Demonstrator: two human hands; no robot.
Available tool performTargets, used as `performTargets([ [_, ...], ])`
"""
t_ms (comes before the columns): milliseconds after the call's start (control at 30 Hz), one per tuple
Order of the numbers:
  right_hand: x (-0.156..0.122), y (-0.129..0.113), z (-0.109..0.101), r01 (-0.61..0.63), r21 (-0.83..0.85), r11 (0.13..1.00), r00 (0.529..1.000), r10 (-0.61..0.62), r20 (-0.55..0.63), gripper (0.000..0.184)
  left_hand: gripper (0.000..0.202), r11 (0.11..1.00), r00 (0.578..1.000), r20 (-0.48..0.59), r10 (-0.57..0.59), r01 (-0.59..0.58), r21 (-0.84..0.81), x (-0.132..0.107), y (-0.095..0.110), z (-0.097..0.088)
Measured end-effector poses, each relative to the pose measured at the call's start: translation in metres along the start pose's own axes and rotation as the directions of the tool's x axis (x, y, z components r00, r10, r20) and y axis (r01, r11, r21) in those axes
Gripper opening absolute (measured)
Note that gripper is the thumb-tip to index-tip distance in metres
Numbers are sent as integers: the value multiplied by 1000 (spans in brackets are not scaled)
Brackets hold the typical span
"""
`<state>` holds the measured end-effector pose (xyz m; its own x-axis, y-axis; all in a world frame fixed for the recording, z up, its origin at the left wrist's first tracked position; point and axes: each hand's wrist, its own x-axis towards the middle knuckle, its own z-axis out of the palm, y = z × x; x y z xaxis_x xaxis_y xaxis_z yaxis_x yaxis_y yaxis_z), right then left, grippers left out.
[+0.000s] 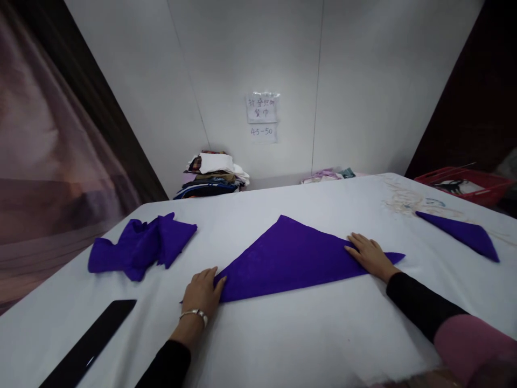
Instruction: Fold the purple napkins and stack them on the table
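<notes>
A purple cloth napkin [283,258] lies in front of me, folded into a wide triangle with its peak pointing away. My left hand [202,292] rests over its left corner, thumb apart from the fingers, and covers most of that corner. On the right side, my right hand [370,255] lies flat on the cloth with fingers outstretched, while the tip of that corner shows beyond it. Several crumpled purple napkins [141,245] sit in a loose heap at the left. Another purple napkin [460,233], folded narrow and pointed, lies to the right.
A white cloth covers the table [283,345]. At the near left lies a long black object [91,342]. Folded clothes [214,175] are stacked by the wall, with more fabric [325,175] further right. A red basket [490,188] stands at the far right.
</notes>
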<state>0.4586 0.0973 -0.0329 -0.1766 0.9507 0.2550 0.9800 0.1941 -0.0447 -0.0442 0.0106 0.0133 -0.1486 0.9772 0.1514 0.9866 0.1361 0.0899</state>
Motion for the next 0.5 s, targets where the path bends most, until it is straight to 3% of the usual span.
performTargets([
  [233, 0, -1, 0, -8, 41, 999, 1000, 9, -9, 57, 30, 996, 988, 147, -51, 62, -69, 17, 7, -6],
  [400, 3, 3, 2, -56, 89, 994, 998, 52, 41, 58, 21, 992, 995, 100, -21, 33, -120, 17, 7, -5],
  [500, 5, 5, 2, -50, 130, 990, 999, 47, 26, 55, 19, 981, 991, 121, -62, 83, -178, 13, 8, -5],
])
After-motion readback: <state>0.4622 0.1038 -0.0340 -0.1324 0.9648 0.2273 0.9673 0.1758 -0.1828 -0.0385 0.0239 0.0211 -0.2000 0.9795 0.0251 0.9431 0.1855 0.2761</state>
